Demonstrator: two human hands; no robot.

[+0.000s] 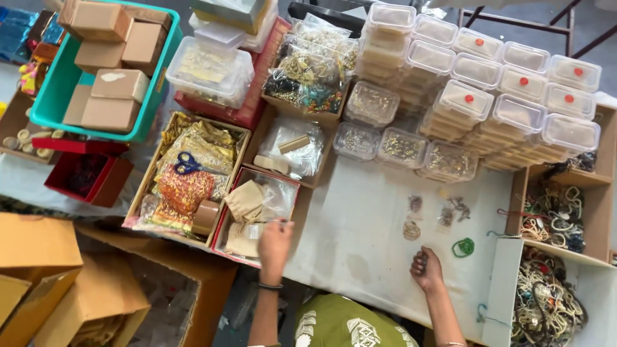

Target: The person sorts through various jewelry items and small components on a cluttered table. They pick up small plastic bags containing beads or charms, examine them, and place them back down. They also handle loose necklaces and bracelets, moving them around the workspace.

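Note:
My left hand (275,246) reaches into a red-edged open box (226,218) that holds small beige cloth pouches (246,200) and clear plastic bags; its fingers rest on a bag and a pouch. My right hand (426,267) lies on the white table (360,218) with its fingers curled in, and I cannot tell if anything is inside. A green ring (463,247) and small jewellery pieces in clear packets (412,229) lie just beyond the right hand.
Stacks of clear lidded boxes (488,96) fill the back right. Wooden shelves of bangles and cords (553,218) stand at right. A box with blue scissors (187,163) and tape (205,215) sits left. A teal crate (58,96) holds cardboard boxes. Open cartons (71,289) stand lower left.

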